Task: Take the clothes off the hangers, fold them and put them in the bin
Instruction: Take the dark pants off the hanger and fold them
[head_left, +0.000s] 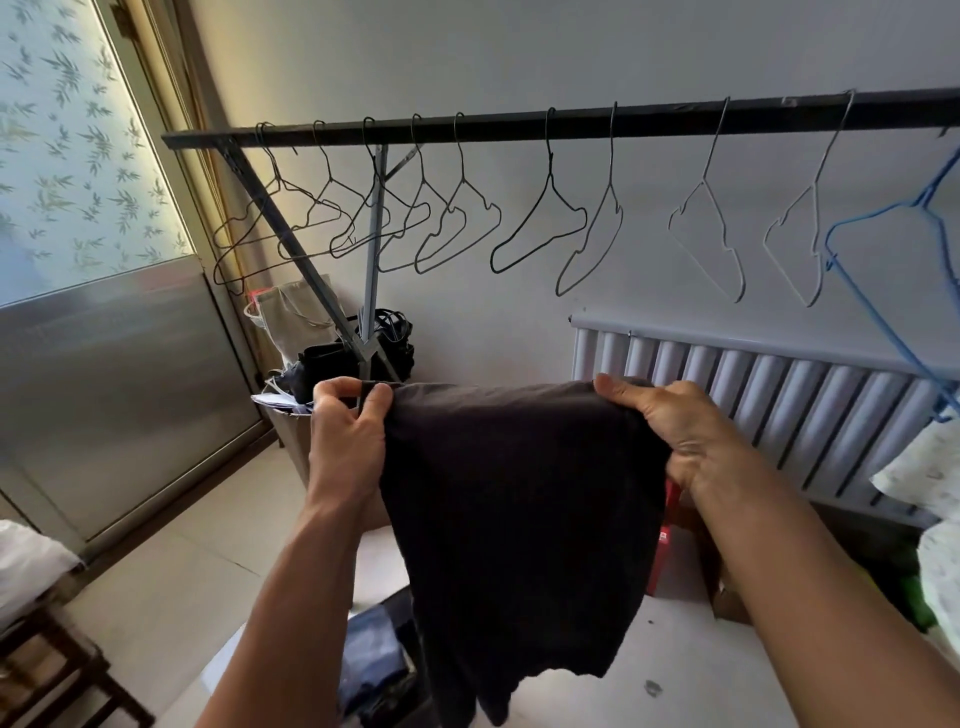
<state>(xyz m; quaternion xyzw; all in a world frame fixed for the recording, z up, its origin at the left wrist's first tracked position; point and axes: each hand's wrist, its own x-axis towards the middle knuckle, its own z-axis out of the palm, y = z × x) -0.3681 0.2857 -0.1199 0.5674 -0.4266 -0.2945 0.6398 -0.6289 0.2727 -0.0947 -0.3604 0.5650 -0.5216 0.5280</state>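
Observation:
A dark grey garment (519, 519) hangs in front of me, stretched between both hands at its top edge. My left hand (348, 436) pinches the left corner. My right hand (670, 426) grips the right corner. Above, a black rail (519, 124) carries several bare wire hangers (540, 228) and a blue hanger (893, 244) at the far right. Below the garment sits a white bin (228, 670) with dark folded clothes (374, 660) inside; the garment's lower end hangs over it.
A white radiator (779, 395) runs along the wall at right. Bags (332, 358) are piled in the corner behind the rack's leg. A glass door (104, 364) stands at left, a wooden stool (57, 670) bottom left, patterned cloth (930, 467) far right.

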